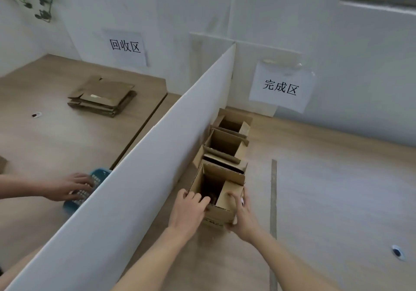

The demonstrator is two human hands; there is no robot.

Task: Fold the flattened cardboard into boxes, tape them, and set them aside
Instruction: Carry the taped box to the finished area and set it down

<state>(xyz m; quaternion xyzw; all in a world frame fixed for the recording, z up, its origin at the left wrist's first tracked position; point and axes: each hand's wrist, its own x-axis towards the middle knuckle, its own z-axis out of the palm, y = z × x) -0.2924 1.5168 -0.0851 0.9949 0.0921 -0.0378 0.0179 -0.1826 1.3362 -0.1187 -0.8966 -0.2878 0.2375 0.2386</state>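
Hands [215, 209] grip square, matte corrugated cardboard box [221, 192]

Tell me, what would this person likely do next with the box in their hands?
Probably let go and pull back. The nearest box already sits on the table, ending the row of open boxes beside the white divider, with the left hand and right hand gripping it.

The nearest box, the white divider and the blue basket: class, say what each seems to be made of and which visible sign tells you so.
Nearest box, held by the left hand and the right hand: brown cardboard, matt, with creased flaps.
White divider: a thin, stiff, matt sheet, perhaps foam or plastic board; the exact kind cannot be told.
Blue basket: likely moulded plastic, with a grid of holes and even colour.
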